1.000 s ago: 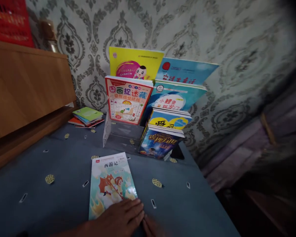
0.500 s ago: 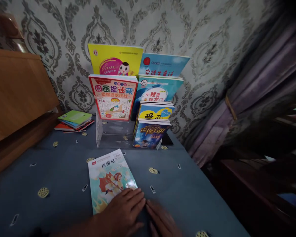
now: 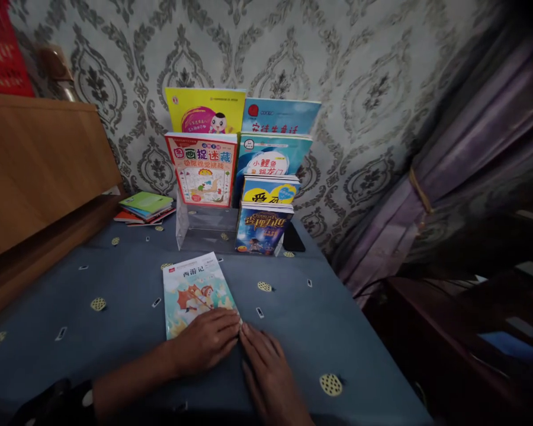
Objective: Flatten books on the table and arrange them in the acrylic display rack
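Observation:
A picture-covered book (image 3: 195, 283) with a white top band and a teal cover lies flat on the table. My left hand (image 3: 209, 340) rests across its lower right part, fingers stretched out together and hiding that corner. Beside the book's right edge, my right hand (image 3: 269, 373) lies with its fingers extended, their tips meeting those of the left hand. Whether the right fingertips press on the book's edge, I cannot tell. Behind them stands a clear book rack (image 3: 183, 228) holding a red-bordered book (image 3: 204, 171), a dark blue book (image 3: 263, 231) and several others.
A small stack of thin books (image 3: 146, 204) lies at the back left, near a wooden cabinet (image 3: 35, 177). A black flat object (image 3: 294, 238) is partly behind the rack. A purple curtain (image 3: 382, 236) hangs beyond the table's right edge.
The view has shifted, so more of both hands and the left forearm shows. My right fingertips have come closer to the left ones. The book lies the same way before the rack.

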The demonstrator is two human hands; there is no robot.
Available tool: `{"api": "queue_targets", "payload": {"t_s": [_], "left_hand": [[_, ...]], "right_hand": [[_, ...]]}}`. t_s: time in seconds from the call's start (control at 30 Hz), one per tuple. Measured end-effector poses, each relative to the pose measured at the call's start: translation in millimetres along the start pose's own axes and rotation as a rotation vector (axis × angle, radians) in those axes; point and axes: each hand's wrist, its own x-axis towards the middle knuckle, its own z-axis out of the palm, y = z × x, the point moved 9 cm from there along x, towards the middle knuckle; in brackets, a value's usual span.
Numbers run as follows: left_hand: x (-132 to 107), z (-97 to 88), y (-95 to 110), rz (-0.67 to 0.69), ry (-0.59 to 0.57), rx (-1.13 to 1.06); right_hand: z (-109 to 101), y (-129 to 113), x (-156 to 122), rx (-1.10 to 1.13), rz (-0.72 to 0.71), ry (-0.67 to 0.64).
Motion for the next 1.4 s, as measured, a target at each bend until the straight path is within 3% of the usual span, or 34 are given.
{"api": "queue_targets", "payload": {"t_s": [0.4,0.6,0.8,1.0,1.23,1.4], "left_hand": [[0,-1.8,2,-0.041,-0.030,-0.001],[-1,-8.1,-1,-0.065,0.043,-0.060],[-7,-7.5,-7,-0.129,0.040,-0.004],[-16,-11.3,-13,-0.165,0.116,0.065],[-50,-7.7,-49,-0.252,0.123,0.210],[-94,-5.1,-95,-0.539,0.262,0.273]], "right_hand": [[1,1,4,0.095,0.112,-0.058],[-4,-2,6,0.115,0.122,-0.072],[-3,-4,2,0.075,0.119,-0.106],[3,4,3,0.075,0.081,-0.116],[20,20,29,0.083,0.091,-0.098],[33,24,62,0.102,0.158,-0.167]]}}
